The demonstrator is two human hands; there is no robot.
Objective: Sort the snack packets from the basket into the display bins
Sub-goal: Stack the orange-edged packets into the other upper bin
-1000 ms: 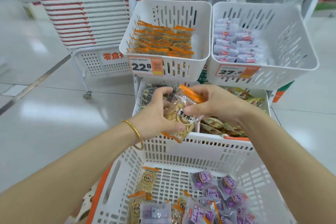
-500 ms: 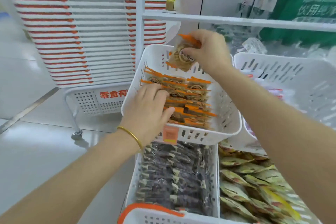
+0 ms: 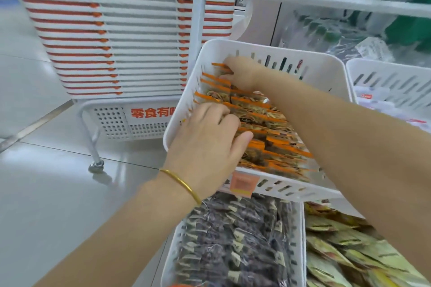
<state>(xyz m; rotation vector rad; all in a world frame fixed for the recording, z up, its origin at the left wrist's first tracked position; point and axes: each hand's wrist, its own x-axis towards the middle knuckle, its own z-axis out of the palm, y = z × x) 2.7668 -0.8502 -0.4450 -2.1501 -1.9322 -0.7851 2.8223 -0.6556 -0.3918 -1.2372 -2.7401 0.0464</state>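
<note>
right hand (image 3: 242,72) has dropped from above the rim into the back left corner of the upper display bin (image 3: 268,48) - 0.5 s ago it held the orange-topped packet (image 3: 221,68) in the air over that bin, 1.0 s ago both hands had it low over the basket. now the packet sits at the far end of the row of matching packets (image 3: 268,128), with the fingertips on it. i read it as pinched and not yet let go, but the blur makes that a guess.

left hand (image 3: 210,137) has slid from the near rim into the row. fingers are bent with the tips tucked among the packets and the thumb is stretched across them. i can't tell if it grips any or only presses them aside to make a slot.

meaning for the task - this 1 packet is in the right bin, so placement is nearly done. release comes next, then back to the basket, which is out of my view. the camera has also come closer, so the lower bin of dark packets (image 3: 233,240) fills more of the bottom.
</note>
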